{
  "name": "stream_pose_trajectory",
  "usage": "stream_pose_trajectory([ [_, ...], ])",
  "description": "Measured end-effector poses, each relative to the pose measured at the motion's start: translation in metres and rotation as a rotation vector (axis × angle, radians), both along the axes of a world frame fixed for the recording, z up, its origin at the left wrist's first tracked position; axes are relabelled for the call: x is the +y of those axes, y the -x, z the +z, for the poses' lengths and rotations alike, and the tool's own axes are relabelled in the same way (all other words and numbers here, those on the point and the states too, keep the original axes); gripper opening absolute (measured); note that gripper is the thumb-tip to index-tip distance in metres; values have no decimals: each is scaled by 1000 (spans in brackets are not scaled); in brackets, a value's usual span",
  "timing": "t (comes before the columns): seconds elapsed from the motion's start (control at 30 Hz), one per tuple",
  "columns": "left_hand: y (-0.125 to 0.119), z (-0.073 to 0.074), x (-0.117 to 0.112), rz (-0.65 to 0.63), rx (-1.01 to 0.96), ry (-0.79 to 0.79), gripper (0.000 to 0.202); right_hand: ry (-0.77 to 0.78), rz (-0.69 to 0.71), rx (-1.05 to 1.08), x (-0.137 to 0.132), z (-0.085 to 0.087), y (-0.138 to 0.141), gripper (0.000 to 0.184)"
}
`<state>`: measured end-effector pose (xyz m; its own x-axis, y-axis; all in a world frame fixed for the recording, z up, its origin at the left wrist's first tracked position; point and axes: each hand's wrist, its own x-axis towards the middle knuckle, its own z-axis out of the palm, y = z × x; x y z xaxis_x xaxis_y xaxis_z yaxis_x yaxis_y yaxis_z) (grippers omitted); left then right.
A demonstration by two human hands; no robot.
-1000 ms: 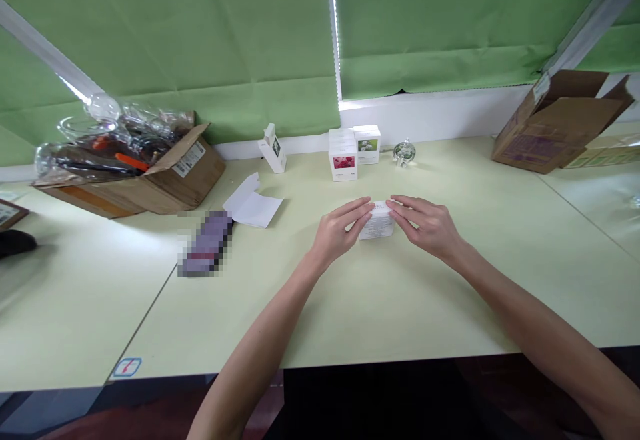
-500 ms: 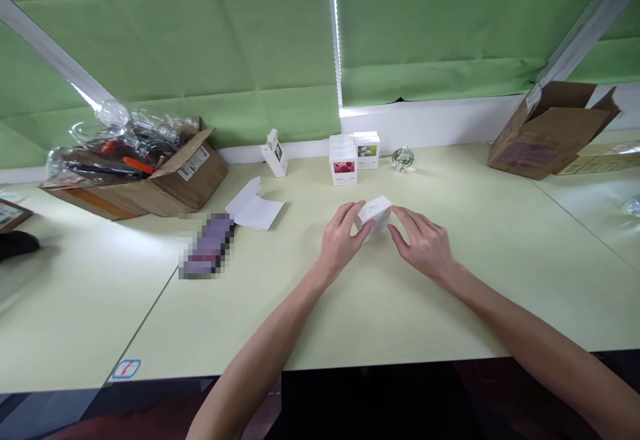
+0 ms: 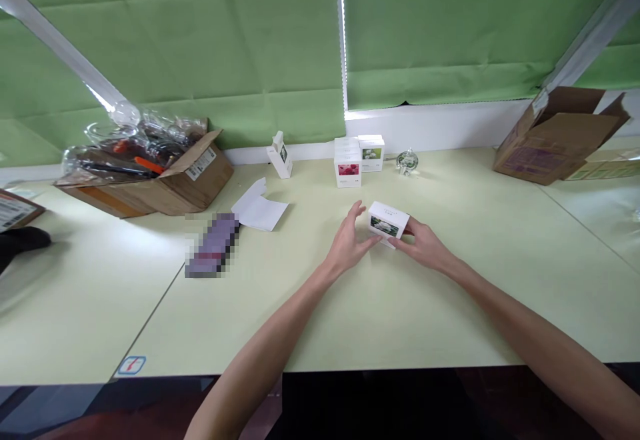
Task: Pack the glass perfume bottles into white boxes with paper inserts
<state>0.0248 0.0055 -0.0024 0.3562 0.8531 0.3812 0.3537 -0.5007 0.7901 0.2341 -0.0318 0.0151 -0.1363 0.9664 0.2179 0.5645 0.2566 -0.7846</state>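
Observation:
A small white carton [image 3: 387,217] with a picture of white flowers and dark leaves on its front is in front of me, slightly tilted. My right hand [image 3: 425,243] grips its right side, thumb on the front and fingers behind. My left hand [image 3: 347,240] is at its left with the fingers spread; its thumb tip is close to the carton's lower edge, and whether it touches I cannot tell. Beyond my hands stand white cartons with a pink-red flower picture [image 3: 348,167] and, beside them, white cartons with a white flower picture [image 3: 373,152].
A clear glass object [image 3: 407,161] lies right of the cartons. Further left are an opened slim white box [image 3: 280,157], a folded white paper [image 3: 260,208] and a pixelated purple item [image 3: 214,247]. Cardboard boxes stand at the left [image 3: 185,180] and right [image 3: 545,140].
The carton has turned so its flower picture faces me. My right hand has closed on its right side, and my left hand has come off its top left with fingers spread.

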Motion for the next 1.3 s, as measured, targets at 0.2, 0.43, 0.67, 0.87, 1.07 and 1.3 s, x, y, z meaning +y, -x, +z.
stream_pose_trajectory([
  [0.2, 2, -5, 7, -33, -40, 117, 24, -3, -187, -208, 0, 3, -10, 33],
  [0.43, 5, -5, 12, 32, -165, 284, 21, 37, -242, -115, 50, -4, -16, 30],
  [0.67, 11, -9, 23, 20, -254, 418, 24, -3, -331, -190, 136, 4, -15, 29],
  [0.87, 13, -4, 24, 10, -253, 477, 18, 17, -415, -249, 183, 9, -6, 28],
  [1.07, 14, -3, 25, 9, -237, 494, 17, 59, -469, -287, 201, 8, 4, 24],
  [1.3, 16, -4, 27, -5, -228, 480, 22, 63, -488, -240, 199, 1, 15, 23],
])
